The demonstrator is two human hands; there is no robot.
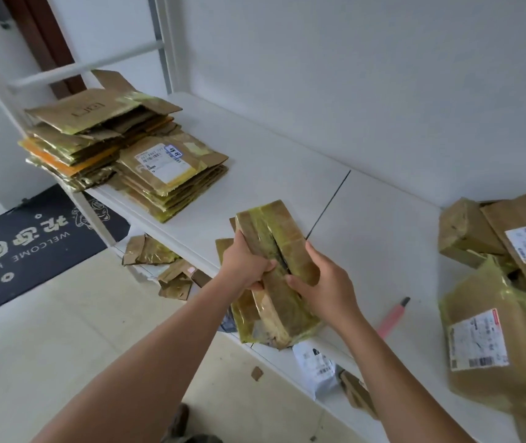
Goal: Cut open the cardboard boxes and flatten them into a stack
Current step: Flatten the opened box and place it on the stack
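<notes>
A long cardboard box (pixel 271 231) wrapped in yellowish tape is held above the front edge of the white table (pixel 367 225). A dark slit runs along its top seam. My left hand (pixel 244 266) grips the box's left side, thumb at the slit. My right hand (pixel 322 279) grips the right side, fingers curled into the slit. A stack of flattened boxes (pixel 121 145) lies at the table's far left. Several uncut taped boxes (pixel 504 302) are piled at the right. A pink utility knife (pixel 394 316) lies on the table, right of my right wrist.
Cardboard scraps (pixel 159 263) and a white parcel bag (pixel 314 362) lie on the floor below the table's edge. A dark doormat (pixel 31 247) covers the floor at left. A white wall stands behind the table, and a white rail frame (pixel 86 65) rises at back left.
</notes>
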